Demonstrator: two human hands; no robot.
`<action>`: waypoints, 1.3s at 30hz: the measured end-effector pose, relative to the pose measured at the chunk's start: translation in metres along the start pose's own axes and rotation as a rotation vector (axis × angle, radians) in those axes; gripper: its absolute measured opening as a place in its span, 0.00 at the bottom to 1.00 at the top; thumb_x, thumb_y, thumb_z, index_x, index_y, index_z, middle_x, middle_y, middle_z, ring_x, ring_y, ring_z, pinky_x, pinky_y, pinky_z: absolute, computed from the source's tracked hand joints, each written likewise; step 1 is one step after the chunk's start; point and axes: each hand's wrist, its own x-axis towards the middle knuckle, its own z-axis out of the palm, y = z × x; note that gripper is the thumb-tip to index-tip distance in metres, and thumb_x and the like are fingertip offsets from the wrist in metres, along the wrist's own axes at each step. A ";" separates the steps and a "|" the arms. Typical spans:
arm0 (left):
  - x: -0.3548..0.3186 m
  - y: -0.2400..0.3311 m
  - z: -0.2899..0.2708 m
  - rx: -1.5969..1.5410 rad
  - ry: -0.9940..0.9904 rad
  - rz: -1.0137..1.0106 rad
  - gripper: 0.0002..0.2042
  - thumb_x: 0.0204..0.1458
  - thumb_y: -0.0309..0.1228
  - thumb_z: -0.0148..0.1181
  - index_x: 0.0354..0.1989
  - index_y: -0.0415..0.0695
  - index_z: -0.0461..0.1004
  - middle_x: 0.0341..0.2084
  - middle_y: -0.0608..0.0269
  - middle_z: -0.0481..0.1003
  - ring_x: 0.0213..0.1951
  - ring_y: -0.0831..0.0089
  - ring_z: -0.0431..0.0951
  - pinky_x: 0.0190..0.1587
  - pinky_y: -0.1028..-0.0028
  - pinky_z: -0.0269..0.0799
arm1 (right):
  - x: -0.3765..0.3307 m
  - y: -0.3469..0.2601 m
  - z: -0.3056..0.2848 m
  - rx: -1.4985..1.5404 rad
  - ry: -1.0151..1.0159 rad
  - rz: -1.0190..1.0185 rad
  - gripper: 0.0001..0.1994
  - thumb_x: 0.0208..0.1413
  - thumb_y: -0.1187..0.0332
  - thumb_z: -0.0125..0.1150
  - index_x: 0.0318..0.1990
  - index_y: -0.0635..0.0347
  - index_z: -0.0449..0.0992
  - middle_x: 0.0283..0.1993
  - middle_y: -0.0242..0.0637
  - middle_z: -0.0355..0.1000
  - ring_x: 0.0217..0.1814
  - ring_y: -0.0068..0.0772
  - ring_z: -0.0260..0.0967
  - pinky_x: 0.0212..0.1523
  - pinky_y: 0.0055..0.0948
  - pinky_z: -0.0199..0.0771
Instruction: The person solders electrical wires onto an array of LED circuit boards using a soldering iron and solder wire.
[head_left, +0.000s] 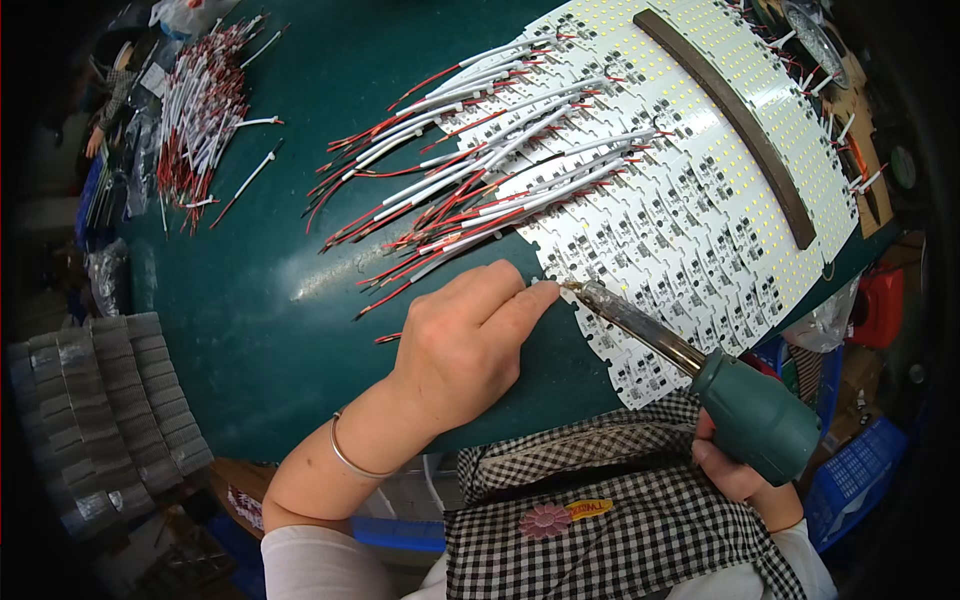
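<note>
My left hand [460, 335] is closed in a pinch at the near-left edge of the white LED circuit boards [680, 240]. A wire lead [386, 339] shows its red end on the far side of that hand; the rest is mostly hidden by the fingers. My right hand [725, 468] is wrapped round the dark green handle of a soldering iron [755, 415]. The iron's metal tip meets the board edge right beside my left fingertips. Red and white wire leads [490, 150] hang off the left edge of the boards in several bunches.
A dark curved bar [730, 115] lies across the boards. At the far left of the green table [260, 330] is a pile of red and white wires [205, 110]. Stacked grey ridged pieces [110, 410] sit at the left edge. A blue basket [855, 480] stands at lower right.
</note>
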 end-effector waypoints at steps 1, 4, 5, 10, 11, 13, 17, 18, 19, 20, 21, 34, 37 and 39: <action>0.000 0.001 0.000 0.011 0.000 0.002 0.21 0.33 0.10 0.59 0.39 0.41 0.81 0.24 0.60 0.74 0.23 0.65 0.76 0.24 0.70 0.72 | 0.001 0.000 -0.002 0.001 0.008 -0.010 0.22 0.54 0.58 0.62 0.55 0.56 0.76 0.41 0.35 0.79 0.37 0.41 0.78 0.35 0.34 0.78; -0.001 0.001 -0.001 0.033 -0.002 0.008 0.21 0.33 0.10 0.59 0.39 0.40 0.81 0.24 0.59 0.74 0.23 0.65 0.75 0.24 0.70 0.71 | 0.003 0.000 0.000 0.009 0.038 -0.043 0.20 0.47 0.67 0.67 0.50 0.62 0.78 0.39 0.33 0.78 0.32 0.33 0.75 0.35 0.31 0.77; -0.002 0.000 -0.002 0.039 -0.002 0.011 0.21 0.33 0.10 0.59 0.39 0.40 0.81 0.24 0.59 0.74 0.23 0.64 0.75 0.24 0.70 0.71 | 0.004 0.001 0.001 0.012 0.048 -0.054 0.20 0.45 0.70 0.69 0.48 0.63 0.79 0.38 0.32 0.78 0.31 0.30 0.75 0.34 0.30 0.77; -0.001 0.001 0.001 0.032 -0.003 0.013 0.19 0.35 0.10 0.60 0.38 0.39 0.81 0.24 0.59 0.74 0.23 0.64 0.76 0.24 0.70 0.71 | -0.015 -0.001 0.006 0.588 0.207 0.208 0.27 0.51 0.74 0.67 0.59 0.65 0.64 0.28 0.35 0.67 0.24 0.30 0.68 0.27 0.29 0.74; -0.001 0.001 0.002 0.031 0.005 0.014 0.19 0.35 0.10 0.60 0.38 0.39 0.81 0.23 0.59 0.74 0.23 0.64 0.76 0.24 0.70 0.72 | -0.014 -0.003 0.005 0.721 0.228 0.212 0.32 0.53 0.72 0.67 0.63 0.65 0.59 0.29 0.35 0.66 0.24 0.30 0.68 0.27 0.29 0.74; 0.000 0.001 0.002 0.031 0.012 0.016 0.18 0.36 0.10 0.61 0.38 0.39 0.81 0.23 0.59 0.74 0.23 0.64 0.76 0.24 0.70 0.72 | -0.015 -0.004 0.008 0.728 0.264 0.216 0.31 0.51 0.72 0.68 0.62 0.66 0.61 0.30 0.34 0.65 0.24 0.29 0.67 0.26 0.28 0.74; 0.001 0.003 -0.003 0.066 0.001 0.011 0.17 0.38 0.11 0.62 0.38 0.39 0.81 0.23 0.58 0.75 0.23 0.64 0.76 0.25 0.69 0.72 | -0.011 -0.008 0.000 0.785 0.261 0.189 0.31 0.48 0.75 0.67 0.61 0.70 0.64 0.35 0.39 0.70 0.25 0.27 0.68 0.27 0.27 0.74; 0.003 0.006 -0.007 0.073 0.008 0.014 0.17 0.38 0.11 0.62 0.38 0.39 0.81 0.23 0.58 0.75 0.23 0.64 0.76 0.25 0.69 0.72 | -0.011 -0.007 -0.003 0.809 0.250 0.170 0.30 0.46 0.79 0.64 0.60 0.75 0.68 0.42 0.44 0.74 0.27 0.25 0.69 0.29 0.26 0.73; 0.004 0.012 -0.014 0.050 -0.019 -0.069 0.15 0.40 0.12 0.64 0.37 0.39 0.81 0.24 0.58 0.77 0.23 0.64 0.77 0.25 0.70 0.73 | -0.009 -0.009 -0.002 0.808 0.248 0.159 0.30 0.46 0.79 0.64 0.60 0.75 0.68 0.42 0.44 0.74 0.27 0.25 0.69 0.29 0.26 0.73; 0.004 0.015 -0.021 0.029 -0.045 -0.153 0.13 0.41 0.13 0.65 0.37 0.39 0.82 0.24 0.57 0.78 0.24 0.64 0.78 0.26 0.70 0.73 | -0.007 -0.012 -0.001 0.849 0.331 0.171 0.30 0.46 0.80 0.63 0.60 0.76 0.67 0.42 0.44 0.74 0.27 0.26 0.69 0.29 0.26 0.74; 0.000 0.016 -0.030 0.045 -0.035 -0.153 0.13 0.41 0.13 0.65 0.37 0.39 0.82 0.24 0.57 0.78 0.24 0.64 0.78 0.26 0.70 0.73 | -0.007 -0.015 0.000 0.892 0.411 0.180 0.30 0.46 0.80 0.63 0.60 0.78 0.66 0.42 0.45 0.74 0.27 0.27 0.69 0.28 0.26 0.74; -0.021 -0.143 -0.149 0.869 0.363 -0.491 0.30 0.41 0.28 0.74 0.56 0.45 0.73 0.52 0.52 0.69 0.56 0.51 0.68 0.56 0.58 0.67 | 0.007 0.007 -0.002 0.820 0.551 -0.051 0.33 0.47 0.73 0.62 0.61 0.80 0.58 0.20 0.39 0.64 0.13 0.26 0.61 0.14 0.25 0.69; -0.007 -0.187 -0.149 0.898 0.354 -0.614 0.37 0.39 0.31 0.76 0.63 0.48 0.68 0.60 0.50 0.62 0.61 0.48 0.61 0.61 0.50 0.60 | 0.008 0.008 -0.004 0.813 0.554 -0.052 0.33 0.47 0.73 0.62 0.60 0.81 0.57 0.22 0.40 0.65 0.13 0.26 0.61 0.14 0.24 0.69; 0.005 -0.211 -0.153 0.964 0.376 -0.612 0.37 0.40 0.33 0.76 0.62 0.49 0.68 0.60 0.50 0.62 0.62 0.48 0.61 0.61 0.50 0.60 | 0.012 0.003 -0.006 0.796 0.597 -0.090 0.33 0.48 0.72 0.62 0.60 0.81 0.58 0.23 0.41 0.65 0.13 0.25 0.61 0.13 0.23 0.68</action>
